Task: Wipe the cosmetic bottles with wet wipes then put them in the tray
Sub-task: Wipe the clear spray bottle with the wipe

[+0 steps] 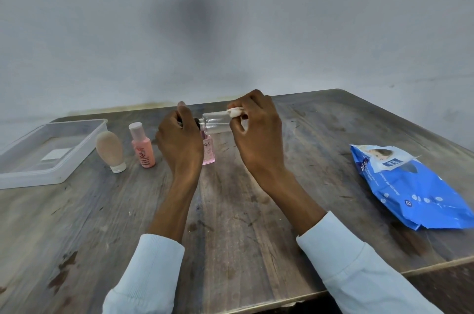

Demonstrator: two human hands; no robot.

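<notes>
While left hand [179, 134] pinches the clear bottle [215, 122] by its dark cap, right hand [252, 124] presses wipe [234, 111] on it; rotate bottle, wiping all sides.

1. The pink bottle [142, 145], standing just right of the tan tube [110, 148], bears a large "3" on its label; the smaller red print around it is too fine to read.
2. The small pink bottle [208, 152], right of that pink bottle and partly hidden behind the left hand [179, 139], shows the letters "GZ"; the start of the word is covered.
3. The blue wipes pack [407, 185], far right of the pink bottles on the tabletop [230, 211], carries white print seen upside down; "WET WIPES" can just be made out, the rest stays illegible.
</notes>
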